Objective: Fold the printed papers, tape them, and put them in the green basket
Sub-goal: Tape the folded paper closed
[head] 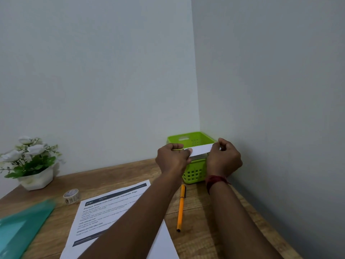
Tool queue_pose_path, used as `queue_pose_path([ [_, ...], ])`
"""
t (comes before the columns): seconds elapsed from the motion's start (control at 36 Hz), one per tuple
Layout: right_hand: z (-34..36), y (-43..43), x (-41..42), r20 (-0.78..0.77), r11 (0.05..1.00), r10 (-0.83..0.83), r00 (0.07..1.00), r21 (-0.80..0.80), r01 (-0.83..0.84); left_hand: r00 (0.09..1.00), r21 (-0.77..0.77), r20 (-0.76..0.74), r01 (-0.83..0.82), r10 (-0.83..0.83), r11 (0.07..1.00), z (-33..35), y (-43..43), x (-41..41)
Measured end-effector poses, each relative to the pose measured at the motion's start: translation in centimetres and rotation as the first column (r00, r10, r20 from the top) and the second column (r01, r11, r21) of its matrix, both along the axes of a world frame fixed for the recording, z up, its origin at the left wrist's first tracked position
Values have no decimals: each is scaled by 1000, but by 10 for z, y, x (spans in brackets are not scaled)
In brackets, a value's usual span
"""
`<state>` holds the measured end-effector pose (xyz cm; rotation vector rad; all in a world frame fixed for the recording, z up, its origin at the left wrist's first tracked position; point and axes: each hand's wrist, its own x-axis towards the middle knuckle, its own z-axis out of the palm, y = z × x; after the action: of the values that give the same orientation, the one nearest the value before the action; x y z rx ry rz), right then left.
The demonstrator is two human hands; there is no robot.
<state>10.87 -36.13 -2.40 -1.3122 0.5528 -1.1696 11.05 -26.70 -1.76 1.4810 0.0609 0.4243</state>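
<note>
Pinching the folded paper (200, 149) endwise, left hand (172, 158) and right hand (223, 158) hold it crosswise above the green basket (194, 172).

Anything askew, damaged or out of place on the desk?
Nothing stands out. The left hand and right hand pinch the folded paper by the green basket. The printed sheet, pen and tape roll sit on the table, undamaged.
</note>
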Motion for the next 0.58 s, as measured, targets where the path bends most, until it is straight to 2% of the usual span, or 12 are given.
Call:
queue_pose_path([
  [0.25,-5,2,4,45,1000,7,999,-12,-6,997,88,68,-39,33,995,-8,5,8],
  [0.44,-3,1,6,-49,1000,-4,999,-17,3,998,55,26,-55,54,997,-9,6,11],
  [0.58,-8,-2,10,-116,999,41,992,-29,-44,995,86,-1,-97,98,992,-11,8,13],
])
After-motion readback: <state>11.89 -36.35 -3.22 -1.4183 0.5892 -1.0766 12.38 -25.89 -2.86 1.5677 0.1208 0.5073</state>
